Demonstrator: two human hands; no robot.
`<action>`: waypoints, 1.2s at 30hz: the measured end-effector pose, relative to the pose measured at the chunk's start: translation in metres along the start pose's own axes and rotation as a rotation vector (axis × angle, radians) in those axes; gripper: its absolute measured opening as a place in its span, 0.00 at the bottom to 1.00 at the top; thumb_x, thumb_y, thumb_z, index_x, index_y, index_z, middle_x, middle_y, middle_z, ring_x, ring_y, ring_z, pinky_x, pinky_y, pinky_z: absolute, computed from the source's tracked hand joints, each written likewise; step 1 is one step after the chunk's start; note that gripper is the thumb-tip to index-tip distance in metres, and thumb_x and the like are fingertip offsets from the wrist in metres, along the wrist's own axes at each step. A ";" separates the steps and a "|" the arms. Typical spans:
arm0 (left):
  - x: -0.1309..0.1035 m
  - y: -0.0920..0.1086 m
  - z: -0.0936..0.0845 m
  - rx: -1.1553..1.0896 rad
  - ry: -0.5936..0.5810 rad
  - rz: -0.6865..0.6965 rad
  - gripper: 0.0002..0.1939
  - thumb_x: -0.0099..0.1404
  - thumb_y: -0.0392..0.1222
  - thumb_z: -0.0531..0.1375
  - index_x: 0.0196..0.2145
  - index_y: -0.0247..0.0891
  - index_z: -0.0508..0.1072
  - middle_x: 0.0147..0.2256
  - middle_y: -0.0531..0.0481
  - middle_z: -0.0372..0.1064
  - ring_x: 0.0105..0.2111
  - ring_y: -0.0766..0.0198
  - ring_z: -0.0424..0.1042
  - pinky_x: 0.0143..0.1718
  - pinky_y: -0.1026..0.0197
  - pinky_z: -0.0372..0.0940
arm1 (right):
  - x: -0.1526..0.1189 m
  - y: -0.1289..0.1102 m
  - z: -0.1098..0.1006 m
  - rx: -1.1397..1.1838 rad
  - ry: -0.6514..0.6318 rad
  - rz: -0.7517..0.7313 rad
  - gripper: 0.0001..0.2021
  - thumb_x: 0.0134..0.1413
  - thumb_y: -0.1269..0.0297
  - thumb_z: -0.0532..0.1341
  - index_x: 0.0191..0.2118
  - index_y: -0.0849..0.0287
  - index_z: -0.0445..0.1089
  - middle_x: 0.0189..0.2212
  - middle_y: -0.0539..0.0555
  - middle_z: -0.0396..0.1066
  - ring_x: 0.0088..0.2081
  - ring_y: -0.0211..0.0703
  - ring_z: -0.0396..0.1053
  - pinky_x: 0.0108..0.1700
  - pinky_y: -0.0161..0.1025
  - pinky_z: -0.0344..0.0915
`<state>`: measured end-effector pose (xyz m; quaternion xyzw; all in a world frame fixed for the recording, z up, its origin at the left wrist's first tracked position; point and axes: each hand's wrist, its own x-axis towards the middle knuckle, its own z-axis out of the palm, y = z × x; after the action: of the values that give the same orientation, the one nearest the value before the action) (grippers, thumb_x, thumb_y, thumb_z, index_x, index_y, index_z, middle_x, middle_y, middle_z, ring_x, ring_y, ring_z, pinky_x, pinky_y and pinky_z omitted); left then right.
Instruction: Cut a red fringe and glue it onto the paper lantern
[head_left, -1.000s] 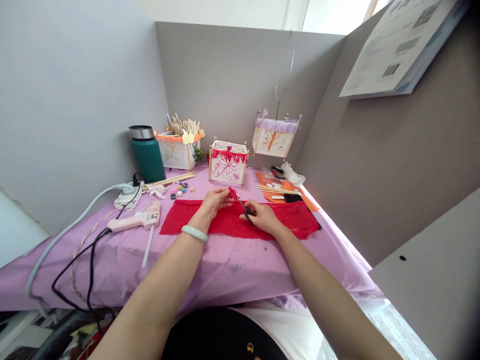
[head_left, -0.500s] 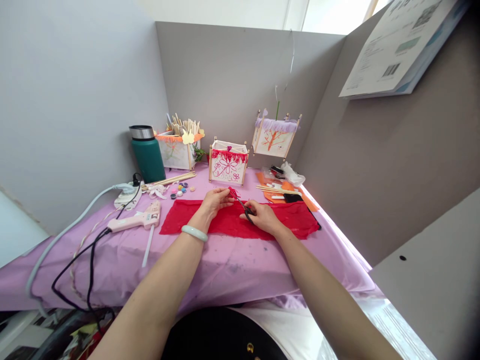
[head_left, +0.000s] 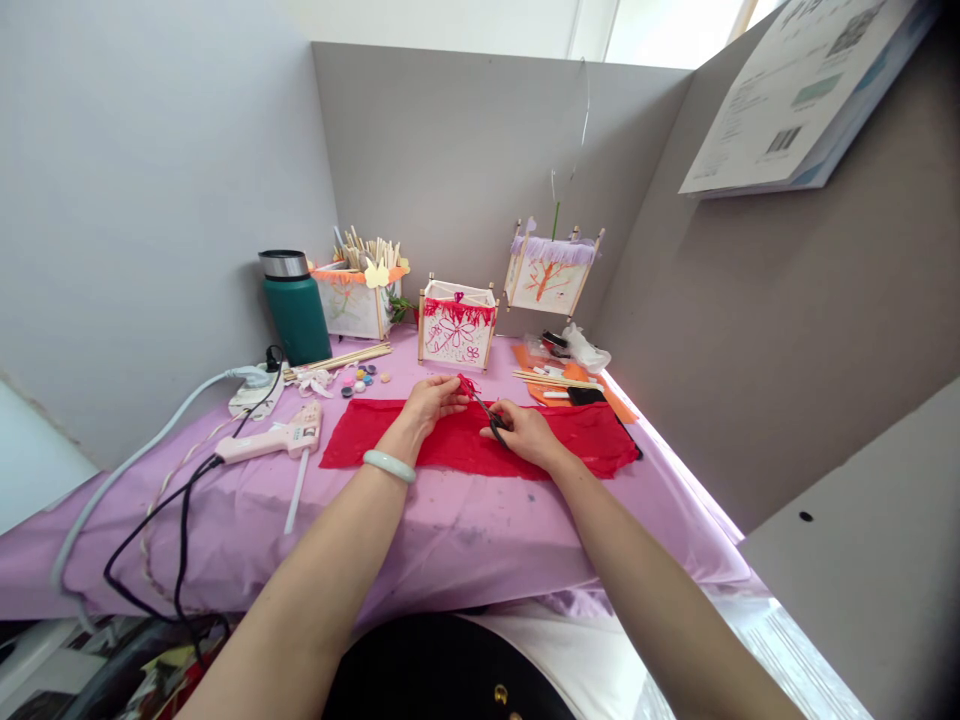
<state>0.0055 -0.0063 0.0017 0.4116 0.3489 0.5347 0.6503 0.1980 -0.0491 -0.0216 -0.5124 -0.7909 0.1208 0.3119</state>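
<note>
My left hand [head_left: 436,402] pinches a small piece of red fringe [head_left: 468,385], its cut strands sticking out to the right. In my right hand [head_left: 523,432] is a pair of dark-handled scissors [head_left: 496,424], fingers closed round the handles. Their blades point up and left, with the tips at the fringe. Under both hands a wide strip of red cloth or crepe paper [head_left: 367,432] lies across the table. Just beyond stands a white stick-framed lantern [head_left: 457,335] with pink flower drawings and a red fringe along its top.
A pink glue gun [head_left: 277,440] with trailing cables lies left, by a power strip [head_left: 255,395]. Behind are a green bottle [head_left: 298,312] and a box of sticks [head_left: 352,305]. At right, a purple-fringed lantern [head_left: 551,275] hangs over thin sticks [head_left: 559,381] and a phone [head_left: 585,396].
</note>
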 end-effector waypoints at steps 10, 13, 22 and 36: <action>-0.001 0.001 0.000 -0.027 0.014 -0.004 0.02 0.59 0.32 0.59 0.28 0.30 0.70 0.23 0.48 0.71 0.22 0.65 0.72 0.28 0.63 0.68 | 0.001 -0.003 -0.001 -0.005 -0.013 0.015 0.18 0.47 0.48 0.62 0.38 0.56 0.67 0.21 0.46 0.64 0.23 0.36 0.61 0.26 0.31 0.51; 0.001 0.001 -0.001 -0.061 0.044 0.011 0.02 0.58 0.31 0.59 0.28 0.32 0.69 0.23 0.49 0.71 0.22 0.65 0.73 0.28 0.62 0.68 | 0.000 -0.003 -0.002 0.006 -0.021 0.017 0.18 0.46 0.48 0.62 0.38 0.56 0.67 0.21 0.46 0.64 0.23 0.36 0.61 0.26 0.32 0.51; 0.006 -0.002 -0.006 -0.142 0.073 0.037 0.02 0.58 0.32 0.59 0.29 0.33 0.68 0.25 0.48 0.72 0.25 0.63 0.74 0.30 0.61 0.69 | -0.003 -0.008 -0.004 0.071 -0.055 0.002 0.18 0.46 0.48 0.61 0.38 0.56 0.67 0.21 0.46 0.63 0.24 0.36 0.61 0.26 0.32 0.52; 0.007 -0.003 -0.007 -0.104 0.132 0.096 0.03 0.58 0.34 0.60 0.29 0.32 0.68 0.23 0.48 0.71 0.23 0.64 0.73 0.30 0.61 0.69 | -0.004 -0.011 -0.006 0.082 -0.070 -0.010 0.19 0.46 0.47 0.61 0.39 0.57 0.66 0.21 0.45 0.63 0.23 0.36 0.60 0.26 0.32 0.53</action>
<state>0.0021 0.0015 -0.0035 0.3573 0.3424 0.6088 0.6200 0.1947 -0.0583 -0.0132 -0.4907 -0.7983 0.1695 0.3052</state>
